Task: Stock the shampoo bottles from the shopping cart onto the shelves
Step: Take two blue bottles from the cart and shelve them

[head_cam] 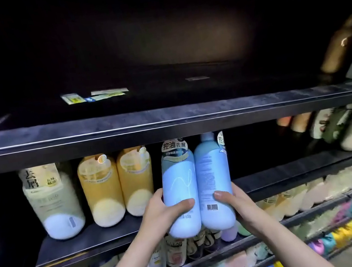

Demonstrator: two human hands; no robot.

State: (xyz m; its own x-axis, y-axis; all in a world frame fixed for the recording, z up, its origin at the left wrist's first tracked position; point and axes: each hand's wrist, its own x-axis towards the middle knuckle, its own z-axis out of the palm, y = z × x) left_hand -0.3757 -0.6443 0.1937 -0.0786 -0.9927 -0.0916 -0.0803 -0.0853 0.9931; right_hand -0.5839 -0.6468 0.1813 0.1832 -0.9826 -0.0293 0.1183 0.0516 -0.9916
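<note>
- Left hand (166,209) grips the left blue bottle (180,191); right hand (233,203) grips the right blue bottle (213,180). Fingers wrap low on each body.
- Bottles upright, side by side, touching; prob. paired to seat both in one go.
- Both held at the front of the middle shelf (108,235), bases off its deck, just right of the amber bottles (118,185).
- Low grip leaves the caps free to pass under the upper shelf (168,123).

Two pale blue shampoo bottles, centre of frame, upright, side by side and touching. Left bottle (181,193): front label outward, "650g" near base. Right bottle (214,185): back label outward, barcode low. Both held before the middle shelf (293,174), tops hidden behind the upper shelf edge (169,129).
</note>
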